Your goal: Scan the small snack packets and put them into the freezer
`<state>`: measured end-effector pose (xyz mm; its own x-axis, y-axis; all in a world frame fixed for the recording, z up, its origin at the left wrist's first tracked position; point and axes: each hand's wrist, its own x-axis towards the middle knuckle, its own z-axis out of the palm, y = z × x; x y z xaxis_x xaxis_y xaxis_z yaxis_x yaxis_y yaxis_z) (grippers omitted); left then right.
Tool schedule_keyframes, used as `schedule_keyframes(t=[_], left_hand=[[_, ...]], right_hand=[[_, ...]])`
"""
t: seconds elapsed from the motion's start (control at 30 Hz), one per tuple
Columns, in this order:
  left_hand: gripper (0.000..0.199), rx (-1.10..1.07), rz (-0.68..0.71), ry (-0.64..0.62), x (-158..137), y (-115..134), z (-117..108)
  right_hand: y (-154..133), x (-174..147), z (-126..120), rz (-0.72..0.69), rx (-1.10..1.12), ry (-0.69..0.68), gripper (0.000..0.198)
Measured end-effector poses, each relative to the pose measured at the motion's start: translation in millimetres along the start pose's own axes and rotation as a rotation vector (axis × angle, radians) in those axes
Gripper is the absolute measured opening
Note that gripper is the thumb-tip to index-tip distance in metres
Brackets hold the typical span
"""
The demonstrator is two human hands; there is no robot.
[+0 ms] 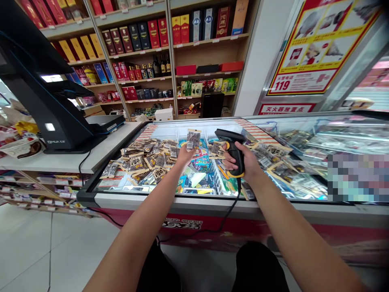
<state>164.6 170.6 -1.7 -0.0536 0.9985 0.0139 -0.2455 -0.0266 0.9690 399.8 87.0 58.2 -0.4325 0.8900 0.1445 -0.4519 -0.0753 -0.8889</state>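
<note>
Over the glass-topped chest freezer (170,199), my left hand (186,155) is closed on the lower end of a small snack packet (193,139), its barcode label facing me. My right hand (247,160) grips a black and yellow barcode scanner (234,152) by its handle, the head pointing left toward the packet. From the scanner's base a black cable (231,213) hangs down in front of the freezer. Similar packets lie in a heap (146,158) on the glass left of my left hand, and another pile (273,156) lies right of the scanner.
At the left, a black checkout machine (60,121) stands on a white counter (69,160) beside a white bowl (22,147). Shelves (146,52) of boxed goods and bottles rise behind the freezer. A red and yellow poster (323,48) hangs at the right.
</note>
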Motion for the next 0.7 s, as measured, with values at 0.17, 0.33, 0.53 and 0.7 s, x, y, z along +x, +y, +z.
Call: schedule_keyframes(t=[0.17,0.33,0.53,0.7], left_hand=[[0.012,0.067,-0.005,-0.001,-14,19,6],[0.017,0.309,0.198,-0.105,-22,41,30],[0.028,0.645,0.417,-0.196,-28,60,116],[0.002,0.993,0.422,-0.274,-33,54,181]], right_hand=[[-30,-30,-30,-0.116,0.029,0.125,0.039],[-54,-83,-73,-0.137,0.032,0.286,0.029],[-51,-111,-92,-0.283,0.291,0.268,0.025],[-49,-107,-92,-0.241,0.409,0.246,0.023]])
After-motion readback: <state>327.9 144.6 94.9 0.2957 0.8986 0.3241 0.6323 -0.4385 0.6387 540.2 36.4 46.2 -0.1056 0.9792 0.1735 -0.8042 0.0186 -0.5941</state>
